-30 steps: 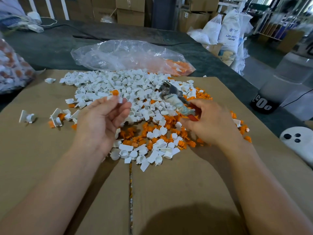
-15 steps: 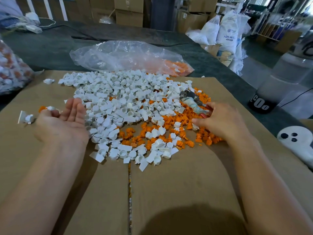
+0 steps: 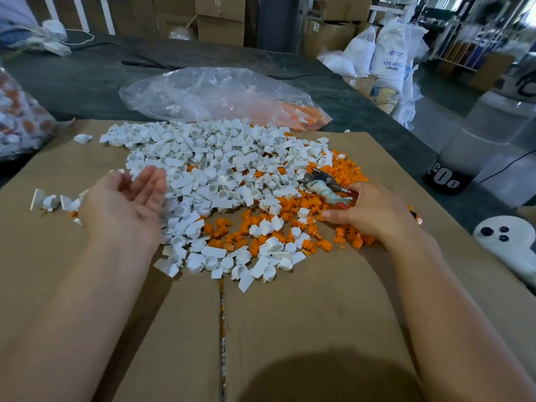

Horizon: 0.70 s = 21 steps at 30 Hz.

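A big heap of small white plastic caps (image 3: 208, 166) lies on a flattened cardboard sheet (image 3: 290, 329), with small orange plastic pieces (image 3: 293, 207) mixed in and spread to the right. My left hand (image 3: 127, 204) hovers palm up at the heap's left edge, fingers relaxed, holding nothing. My right hand (image 3: 368, 210) rests on the orange pieces and grips the red handles of pliers (image 3: 324, 184), whose metal jaws point up-left over the heap. A few white caps (image 3: 49, 200) lie apart at the far left.
A clear plastic bag (image 3: 220, 97) with orange pieces lies behind the heap on the dark table (image 3: 87, 79). Another filled bag (image 3: 20, 120) sits at the left edge. A white device (image 3: 510, 242) lies at the right. Sacks and cardboard boxes stand beyond.
My left hand left the middle of the heap, where it pinched an orange and white piece, swung out left and now sits palm up and empty. My right hand lowered the pliers onto the orange pieces.
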### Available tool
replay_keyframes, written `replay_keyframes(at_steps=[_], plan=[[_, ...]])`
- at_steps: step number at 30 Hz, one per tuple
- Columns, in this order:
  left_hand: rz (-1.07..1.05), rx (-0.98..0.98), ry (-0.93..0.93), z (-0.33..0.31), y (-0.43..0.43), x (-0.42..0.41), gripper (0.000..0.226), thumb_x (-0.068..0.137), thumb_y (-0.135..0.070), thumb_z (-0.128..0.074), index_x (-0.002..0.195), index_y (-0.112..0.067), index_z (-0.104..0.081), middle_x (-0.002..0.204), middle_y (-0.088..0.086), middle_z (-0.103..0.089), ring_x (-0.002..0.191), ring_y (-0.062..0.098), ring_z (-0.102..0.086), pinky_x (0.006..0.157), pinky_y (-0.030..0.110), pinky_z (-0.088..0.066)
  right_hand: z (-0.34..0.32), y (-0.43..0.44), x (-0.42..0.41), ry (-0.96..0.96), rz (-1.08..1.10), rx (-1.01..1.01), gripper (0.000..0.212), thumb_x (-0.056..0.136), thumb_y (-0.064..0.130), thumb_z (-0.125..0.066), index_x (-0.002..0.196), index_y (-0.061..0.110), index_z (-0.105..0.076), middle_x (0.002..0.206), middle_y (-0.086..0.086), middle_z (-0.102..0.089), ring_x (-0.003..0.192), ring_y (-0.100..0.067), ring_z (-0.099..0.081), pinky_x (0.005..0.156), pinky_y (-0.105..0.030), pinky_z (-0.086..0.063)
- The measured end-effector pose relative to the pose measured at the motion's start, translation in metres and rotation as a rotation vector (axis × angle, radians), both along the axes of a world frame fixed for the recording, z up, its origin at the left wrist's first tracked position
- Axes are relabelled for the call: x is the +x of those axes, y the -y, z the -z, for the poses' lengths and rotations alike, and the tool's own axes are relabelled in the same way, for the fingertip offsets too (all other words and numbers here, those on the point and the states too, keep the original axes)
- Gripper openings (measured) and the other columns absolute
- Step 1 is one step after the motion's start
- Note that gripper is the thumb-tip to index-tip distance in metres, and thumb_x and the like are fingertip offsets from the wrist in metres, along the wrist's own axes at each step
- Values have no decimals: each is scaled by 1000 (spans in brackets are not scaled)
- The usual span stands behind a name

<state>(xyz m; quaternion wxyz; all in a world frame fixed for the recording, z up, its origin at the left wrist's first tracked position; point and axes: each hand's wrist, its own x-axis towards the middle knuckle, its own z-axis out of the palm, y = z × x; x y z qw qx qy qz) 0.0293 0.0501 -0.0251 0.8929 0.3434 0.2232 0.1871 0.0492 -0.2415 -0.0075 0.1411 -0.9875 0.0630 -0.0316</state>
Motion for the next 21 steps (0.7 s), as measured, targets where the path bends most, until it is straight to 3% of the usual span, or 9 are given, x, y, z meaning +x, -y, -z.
replay_keyframes(at_steps=[2, 5, 7, 8, 10, 13, 16, 18, 21], plan=[[61, 148, -44, -11, 12, -4, 19, 96, -14, -44, 78, -8, -51, 57, 2, -69, 56, 12, -68, 48, 18, -50, 1, -1, 1, -8, -6, -13, 67, 68, 59, -68, 115, 12, -55, 107, -5, -57, 92, -20, -49, 71, -31, -35], [194, 768, -107, -14, 30, -10, 15, 90, -12, -57, 76, -16, -59, 59, -3, -66, 49, 6, -62, 43, 17, -47, 3, -1, 2, -30, -9, -35, 72, 68, 63, -66, 118, 13, -52, 116, -7, -55, 104, -25, -50, 74, -32, -36], [204, 1202, -98, -9, 37, -16, 12, 85, -14, -64, 76, -23, -64, 70, -6, -65, 63, 10, -62, 56, 24, -50, 4, -1, 2, -47, -12, -58, 74, 68, 66, -64, 118, 13, -51, 120, -9, -54, 107, -27, -49, 78, -35, -38], [193, 1404, -95, -6, 40, -17, 7, 84, -17, -65, 83, -23, -67, 79, -5, -65, 75, 15, -62, 67, 29, -50, 4, -1, 2, -57, -13, -76, 75, 68, 67, -62, 119, 13, -50, 121, -10, -52, 109, -28, -48, 81, -36, -38], [190, 1726, -51, 1, 44, -17, 22, 87, -21, -62, 108, -19, -67, 104, 1, -62, 101, 23, -55, 84, 34, -41, 5, -2, 2, -69, -16, -97, 77, 68, 70, -59, 120, 13, -49, 122, -12, -49, 112, -29, -46, 86, -38, -40], [284, 1988, -37, 9, 45, -11, 46, 89, -29, -57, 134, -17, -50, 136, 7, -46, 127, 27, -35, 102, 32, -23, 7, -4, 1, -70, -24, -97, 78, 68, 71, -58, 119, 13, -49, 122, -12, -47, 113, -28, -44, 89, -39, -40], [334, 2149, -95, 14, 45, -9, 56, 90, -39, -53, 140, -19, -39, 147, 2, -35, 135, 26, -24, 106, 39, -19, 8, -7, 0, -70, -45, -116, 78, 67, 71, -58, 117, 12, -50, 120, -11, -46, 112, -27, -42, 85, -36, -37], [320, 2171, -82, 15, 45, -10, 51, 88, -33, -58, 135, -18, -47, 142, 1, -45, 133, 26, -31, 102, 38, -18, 7, -8, 0, -73, -48, -121, 79, 66, 71, -58, 117, 12, -49, 120, -11, -44, 112, -27, -41, 81, -34, -34], [202, 2150, 10, 15, 44, -9, 31, 77, -11, -71, 108, -11, -69, 111, 10, -67, 113, 34, -54, 91, 37, -21, 6, -8, -1, -78, -44, -102, 80, 66, 73, -56, 118, 12, -50, 121, -11, -44, 113, -27, -41, 80, -34, -34]])
